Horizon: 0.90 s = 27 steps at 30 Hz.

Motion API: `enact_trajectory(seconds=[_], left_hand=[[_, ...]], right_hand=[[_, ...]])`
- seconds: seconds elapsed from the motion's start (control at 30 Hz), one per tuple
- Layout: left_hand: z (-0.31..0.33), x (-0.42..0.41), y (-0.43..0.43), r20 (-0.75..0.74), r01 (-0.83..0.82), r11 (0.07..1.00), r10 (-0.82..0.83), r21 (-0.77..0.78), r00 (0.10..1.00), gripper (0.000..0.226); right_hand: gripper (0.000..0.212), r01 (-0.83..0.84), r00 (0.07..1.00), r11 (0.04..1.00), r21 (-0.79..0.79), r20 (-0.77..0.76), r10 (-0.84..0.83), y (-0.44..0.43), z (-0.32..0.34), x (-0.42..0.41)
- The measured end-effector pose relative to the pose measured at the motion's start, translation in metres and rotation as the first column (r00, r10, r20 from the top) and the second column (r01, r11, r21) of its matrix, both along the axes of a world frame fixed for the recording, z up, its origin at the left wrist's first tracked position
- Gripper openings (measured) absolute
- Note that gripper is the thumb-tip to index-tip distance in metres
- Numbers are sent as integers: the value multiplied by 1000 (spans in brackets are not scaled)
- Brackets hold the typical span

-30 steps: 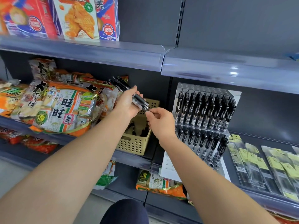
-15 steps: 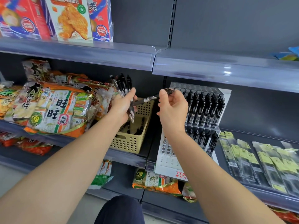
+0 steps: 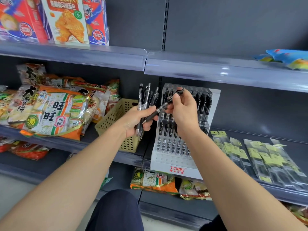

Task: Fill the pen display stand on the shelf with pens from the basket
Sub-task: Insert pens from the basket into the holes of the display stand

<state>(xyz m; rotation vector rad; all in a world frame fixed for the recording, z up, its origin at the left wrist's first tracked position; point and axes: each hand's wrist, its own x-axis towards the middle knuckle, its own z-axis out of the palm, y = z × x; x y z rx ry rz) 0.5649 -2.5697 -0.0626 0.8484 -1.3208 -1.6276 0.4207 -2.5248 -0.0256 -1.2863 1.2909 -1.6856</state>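
The right hand [image 3: 183, 112] has drawn one pen [image 3: 164, 106] from the bunch [image 3: 146, 95] gripped in the left hand [image 3: 135, 121]. It pinches that pen before the stand [image 3: 175, 161], right of the basket [image 3: 113, 120]. Near holes await.

pens [image 3: 147, 95] are black with clear and silver bits, basket [image 3: 115, 117] is pale yellow with a dotted hole pattern, display stand [image 3: 171, 160] white with red lettering and a grid of holes, snack bags [image 3: 55, 112] orange, white and green, boxes [image 3: 18, 19] red and blue, shelves [image 3: 216, 72] grey, packets [image 3: 260, 154] clear with yellow-green labels
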Motion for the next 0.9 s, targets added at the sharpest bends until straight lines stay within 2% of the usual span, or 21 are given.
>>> enact_trajectory(seconds=[0.03, 0.1, 0.13, 0.27, 0.37, 0.53, 0.7, 0.77, 0.8, 0.9], left_hand=[[0, -5, 3, -1, -31, 999, 31, -17, 1000, 21], [-1, -17, 12, -8, -107, 994, 106, -37, 994, 17], [-3, -24, 17, -16, -140, 989, 140, -39, 990, 16], [-11, -49, 34, -50, -242, 970, 241, -24, 969, 16], [-18, -65, 44, -33, -267, 962, 266, -56, 963, 18], [-33, -86, 50, 59, -312, 946, 317, -84, 946, 22], [-49, -96, 49, 128, -337, 935, 349, -111, 928, 30], [-54, -101, 46, 163, -346, 935, 355, -78, 921, 68], [-57, -103, 44, 170, -342, 937, 349, -68, 922, 76], [-61, -105, 44, 163, -339, 939, 343, -50, 925, 72]], right_hand=[[14, -3, 1000, 1000, 18, 21, 2, 5, -1, -3], [47, 34, 997, 997, 62, 72, -39, 12, -5, -10], [52, 63, 993, 995, 80, 98, -71, 15, -6, -13], [35, 137, 966, 980, 142, 199, -163, 23, -10, -28], [29, 166, 960, 973, 163, 199, -197, 27, -12, -41], [32, 216, 968, 971, 101, 111, -227, 36, -15, -57], [28, 325, 938, 946, -5, -129, -323, 40, -20, -73], [26, 348, 917, 937, -32, -194, -348, 40, -24, -78], [25, 356, 908, 934, -43, -222, -356, 41, -26, -80], [24, 374, 881, 924, -81, -281, -381, 42, -33, -87]])
